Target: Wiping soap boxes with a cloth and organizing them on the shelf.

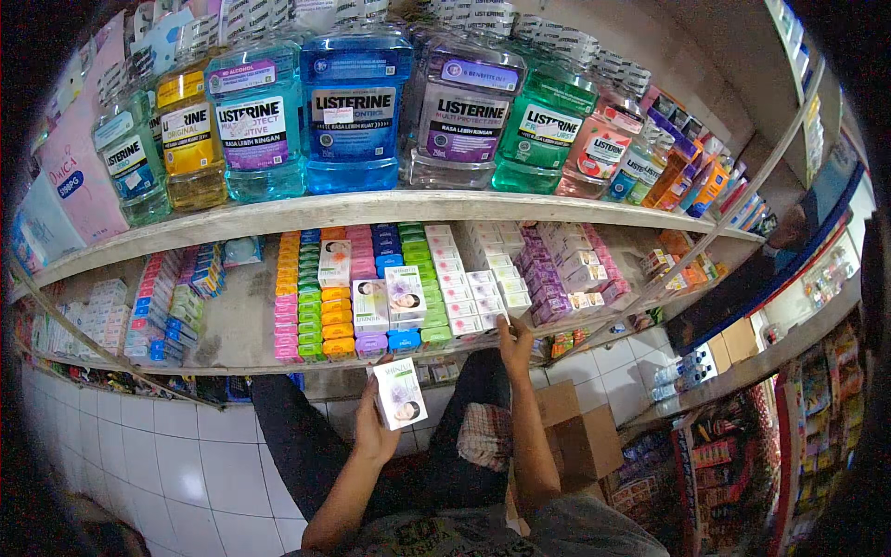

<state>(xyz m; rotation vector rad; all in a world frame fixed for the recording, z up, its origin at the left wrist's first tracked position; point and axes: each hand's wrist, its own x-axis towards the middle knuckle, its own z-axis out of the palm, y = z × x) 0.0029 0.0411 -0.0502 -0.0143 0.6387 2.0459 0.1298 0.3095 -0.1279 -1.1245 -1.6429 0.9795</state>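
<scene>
In my left hand is a white Shinzui soap box with a flower and a face printed on it, held in front of the lower shelf. My right hand reaches up to the shelf's front edge, its fingertips by the white boxes with pink flower prints; whether it touches one I cannot tell. More white Shinzui boxes lie on top of the rows of colourful soap packs. A checked cloth lies over my right knee.
Listerine mouthwash bottles line the upper shelf above. Purple boxes stand to the right on the lower shelf. An open cardboard box sits on the tiled floor at my right. At the far right a person is partly visible.
</scene>
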